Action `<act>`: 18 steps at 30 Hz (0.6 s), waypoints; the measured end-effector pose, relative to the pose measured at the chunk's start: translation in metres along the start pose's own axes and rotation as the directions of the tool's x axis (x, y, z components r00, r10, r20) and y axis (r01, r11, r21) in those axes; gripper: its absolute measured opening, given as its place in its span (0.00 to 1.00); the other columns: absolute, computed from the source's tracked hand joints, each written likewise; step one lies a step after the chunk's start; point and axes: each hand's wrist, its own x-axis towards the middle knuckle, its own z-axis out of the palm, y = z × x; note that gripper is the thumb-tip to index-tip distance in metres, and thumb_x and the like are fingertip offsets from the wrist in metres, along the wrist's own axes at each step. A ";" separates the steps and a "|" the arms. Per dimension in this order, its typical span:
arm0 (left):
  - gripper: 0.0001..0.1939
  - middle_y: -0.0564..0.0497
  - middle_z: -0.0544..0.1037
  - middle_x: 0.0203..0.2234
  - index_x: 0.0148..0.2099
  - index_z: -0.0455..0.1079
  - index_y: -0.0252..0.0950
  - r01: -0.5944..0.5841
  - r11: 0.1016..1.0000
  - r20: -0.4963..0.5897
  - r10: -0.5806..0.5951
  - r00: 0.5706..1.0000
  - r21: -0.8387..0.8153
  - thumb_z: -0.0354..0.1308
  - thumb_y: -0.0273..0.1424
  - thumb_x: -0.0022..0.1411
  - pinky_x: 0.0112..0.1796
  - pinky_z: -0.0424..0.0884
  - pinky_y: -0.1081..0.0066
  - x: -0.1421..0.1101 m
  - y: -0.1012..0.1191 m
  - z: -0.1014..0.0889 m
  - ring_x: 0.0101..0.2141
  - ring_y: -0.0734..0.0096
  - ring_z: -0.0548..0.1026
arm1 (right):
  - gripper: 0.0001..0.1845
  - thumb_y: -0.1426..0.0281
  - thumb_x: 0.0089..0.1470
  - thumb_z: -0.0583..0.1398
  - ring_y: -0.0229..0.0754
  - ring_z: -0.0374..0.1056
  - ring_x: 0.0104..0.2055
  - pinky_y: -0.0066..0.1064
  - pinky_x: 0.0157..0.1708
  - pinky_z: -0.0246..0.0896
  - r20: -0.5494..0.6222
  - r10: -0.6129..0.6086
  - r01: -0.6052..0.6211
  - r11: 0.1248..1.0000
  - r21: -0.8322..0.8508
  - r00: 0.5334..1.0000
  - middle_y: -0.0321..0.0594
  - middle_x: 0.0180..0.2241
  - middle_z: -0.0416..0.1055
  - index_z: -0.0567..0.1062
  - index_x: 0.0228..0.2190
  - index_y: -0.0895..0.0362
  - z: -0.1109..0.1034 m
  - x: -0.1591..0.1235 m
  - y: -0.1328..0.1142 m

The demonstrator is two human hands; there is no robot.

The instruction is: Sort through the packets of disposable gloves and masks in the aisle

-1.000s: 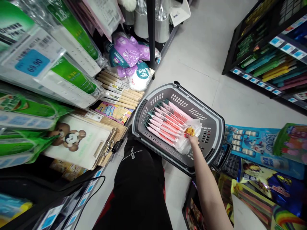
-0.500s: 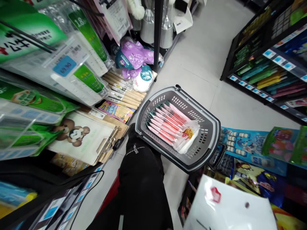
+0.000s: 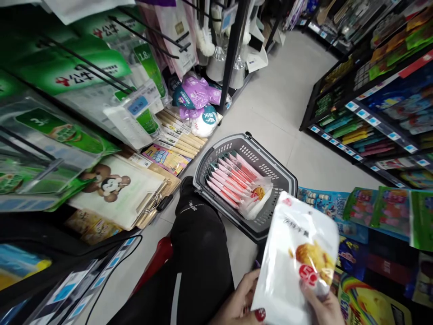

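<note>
A white food pouch with a picture of golden fried food and a red round mark is held up at the lower right. My left hand grips its lower left edge, a red-nailed thumb over the front. On the right side my right hand pinches it, thumb on the front and the other fingers hidden behind. Beyond the pouch a grey plastic basket stands on the floor, partly covered by the pouch. Several pink-and-white packets lie in it in a row, beside another white pouch.
My black-clad leg is bent beside the basket. Green hanging packs, a clipboard and bundled chopsticks fill the left shelving. Snack bags line the right, with another shelf unit across the aisle floor.
The white pouch has come up and left, its printed front now showing. Both my hands have come into view holding it. The camera view has shifted slightly.
</note>
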 end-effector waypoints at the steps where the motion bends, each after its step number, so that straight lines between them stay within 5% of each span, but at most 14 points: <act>1: 0.41 0.43 0.70 0.47 0.58 0.56 0.44 0.005 1.000 0.017 -0.005 1.000 -0.006 0.62 0.50 0.43 0.39 0.67 0.63 0.001 -0.003 -0.001 0.43 0.57 0.71 | 0.25 0.61 0.32 0.68 0.47 0.71 0.32 0.34 0.33 0.66 -0.111 -0.042 0.043 0.999 0.006 0.993 0.41 0.29 0.75 0.74 0.34 0.60 0.003 0.013 -0.004; 4: 0.31 0.44 0.75 0.33 0.51 0.65 0.36 0.036 0.999 0.058 -0.038 0.998 0.024 0.60 0.48 0.48 0.31 0.65 0.71 0.001 -0.007 -0.002 0.30 0.69 0.73 | 0.26 0.58 0.36 0.64 0.50 0.71 0.35 0.34 0.33 0.65 -0.395 -0.191 0.093 0.963 -0.255 0.899 0.45 0.31 0.75 0.74 0.36 0.62 0.020 0.056 -0.016; 8: 0.27 0.50 0.73 0.22 0.45 0.69 0.31 0.076 0.995 0.052 -0.080 0.995 0.063 0.58 0.48 0.51 0.24 0.57 0.79 0.000 -0.001 0.000 0.21 0.79 0.66 | 0.22 0.62 0.48 0.55 0.55 0.71 0.38 0.37 0.36 0.63 -0.322 -0.363 0.004 0.669 -0.743 0.874 0.54 0.34 0.75 0.73 0.41 0.63 0.068 0.104 -0.027; 13: 0.25 0.50 0.71 0.23 0.45 0.69 0.33 0.059 0.992 0.071 -0.051 0.996 -0.113 0.60 0.46 0.49 0.27 0.59 0.78 0.001 0.006 0.003 0.25 0.77 0.69 | 0.19 0.69 0.53 0.51 0.52 0.72 0.38 0.34 0.36 0.61 -0.253 -0.397 0.027 0.579 -0.815 0.882 0.54 0.35 0.75 0.71 0.44 0.62 0.127 0.138 -0.027; 18: 0.23 0.50 0.72 0.25 0.47 0.69 0.35 0.059 0.998 0.081 -0.057 0.995 -0.027 0.58 0.44 0.53 0.26 0.55 0.79 0.000 0.012 0.001 0.25 0.78 0.67 | 0.18 0.72 0.54 0.47 0.53 0.72 0.36 0.35 0.34 0.61 -0.251 -0.404 0.008 0.541 -0.841 0.880 0.57 0.32 0.74 0.69 0.43 0.64 0.153 0.155 -0.016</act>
